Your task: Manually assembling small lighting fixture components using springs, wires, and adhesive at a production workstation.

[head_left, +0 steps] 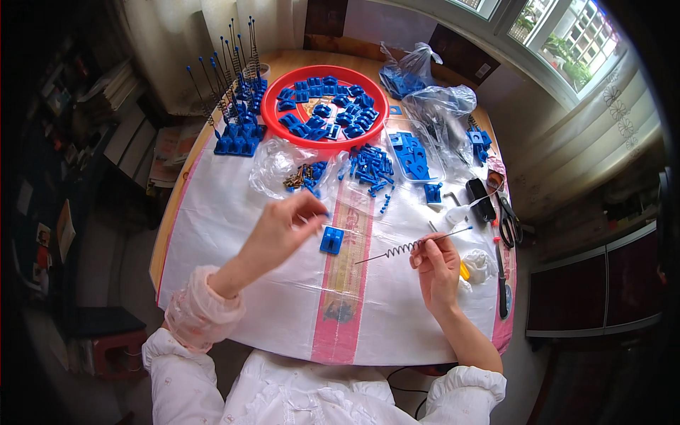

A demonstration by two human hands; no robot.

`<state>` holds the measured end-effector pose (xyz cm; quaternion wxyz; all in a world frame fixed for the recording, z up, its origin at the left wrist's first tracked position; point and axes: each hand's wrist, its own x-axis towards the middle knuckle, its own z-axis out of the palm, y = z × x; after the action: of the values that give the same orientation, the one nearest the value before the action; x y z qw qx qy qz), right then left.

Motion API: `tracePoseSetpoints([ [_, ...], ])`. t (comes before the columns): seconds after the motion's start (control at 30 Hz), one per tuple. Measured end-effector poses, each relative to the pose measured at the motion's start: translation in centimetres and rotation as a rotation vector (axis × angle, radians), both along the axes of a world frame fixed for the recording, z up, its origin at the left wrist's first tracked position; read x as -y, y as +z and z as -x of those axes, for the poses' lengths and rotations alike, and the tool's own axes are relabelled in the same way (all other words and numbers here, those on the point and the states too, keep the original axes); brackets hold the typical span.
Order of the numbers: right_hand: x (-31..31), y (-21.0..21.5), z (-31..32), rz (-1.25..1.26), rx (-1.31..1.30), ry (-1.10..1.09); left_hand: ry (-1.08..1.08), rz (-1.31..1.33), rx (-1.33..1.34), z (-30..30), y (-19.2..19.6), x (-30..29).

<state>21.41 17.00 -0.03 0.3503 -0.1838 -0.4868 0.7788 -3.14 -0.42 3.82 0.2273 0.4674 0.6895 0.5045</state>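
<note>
My right hand [436,273] grips a thin metal rod with a coil spring [401,249] round its middle and a small blue tip at its upper right end. A short metal stub also shows above those fingers; its kind is unclear. My left hand [280,230] is pinched and slightly blurred, with a small blue piece [326,214] at its fingertips. Just below that hand, a blue plastic block [331,240] lies on the pink stripe of the white table cover, untouched by either hand.
A red round tray [268,122] holds several blue clips. Left of it stand blue blocks [239,140] with upright sprung rods. Small blue pins [371,168], brass-coloured screws [303,177] and a clear tub of blue plates [412,157] lie mid-table. Scissors [508,223] rest at the right edge.
</note>
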Motion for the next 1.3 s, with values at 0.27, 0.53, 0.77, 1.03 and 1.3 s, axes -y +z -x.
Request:
tracePoseSetpoints([
  [0.27,0.1,0.8,-0.5,-0.108,-0.088,-0.064,-0.224,-0.019,0.818,-5.6,-3.2,0.8],
  [0.53,0.0,0.4,-0.4,-0.119,-0.044,-0.046,-0.199,-0.012,0.924,-5.7,-4.5,0.7],
  [0.77,0.0,0.3,-0.4,-0.122,-0.029,-0.042,-0.221,0.005,0.917,-5.6,-4.2,0.8],
  [1.03,0.2,0.5,-0.3,-0.121,-0.035,-0.038,-0.229,0.018,0.932,-5.6,-4.5,0.8],
  [1.3,0.2,0.5,-0.3,-0.161,-0.037,-0.052,-0.227,0.023,0.934,-5.5,-4.5,0.9],
])
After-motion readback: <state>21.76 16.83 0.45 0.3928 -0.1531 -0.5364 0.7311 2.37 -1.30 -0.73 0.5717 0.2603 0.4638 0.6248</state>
